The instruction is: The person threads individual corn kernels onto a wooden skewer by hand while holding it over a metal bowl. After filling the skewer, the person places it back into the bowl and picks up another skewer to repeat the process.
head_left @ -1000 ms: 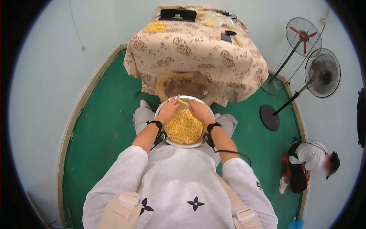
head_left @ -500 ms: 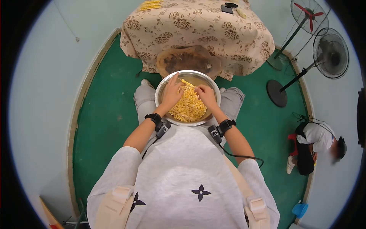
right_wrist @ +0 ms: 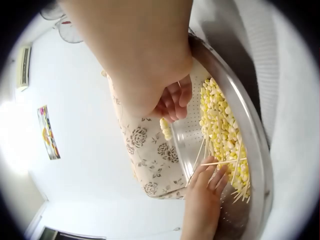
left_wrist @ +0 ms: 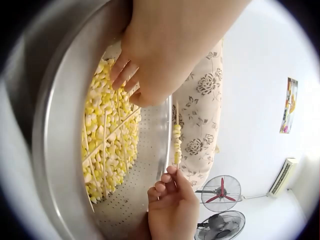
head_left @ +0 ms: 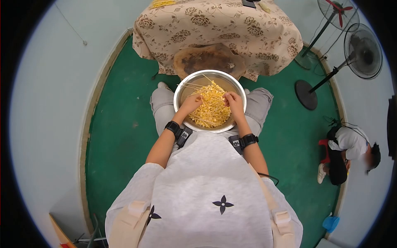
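Observation:
A metal basin [head_left: 182,84] with a perforated bottom sits between the person's legs. Loose yellow corn kernels [head_left: 211,111] heap up in it, and several thin wooden sticks [left_wrist: 105,155] lie over them. The right hand [left_wrist: 174,207] pinches one end of a skewer threaded with a row of kernels [left_wrist: 177,142], raised near the basin's far wall. In the head view this right hand [head_left: 235,103] is over the right side. Reaching down to the kernels, the left hand [head_left: 191,104] has its fingertips right at the heap; in the right wrist view its fingers [right_wrist: 220,177] are slightly bent, beside a stick.
Just beyond the basin is a wooden stump [head_left: 206,60], before a table with a flowered cloth [head_left: 223,25] bearing finished-looking corn skewers [head_left: 163,3]. Two standing fans [head_left: 363,51] are at the right. Another person [head_left: 349,144] sits low by the right wall.
The head view has tilted down, so the table sits higher in it. The left hand has drawn back from the basin's far rim to the kernels; the right hand has kept the corn skewer.

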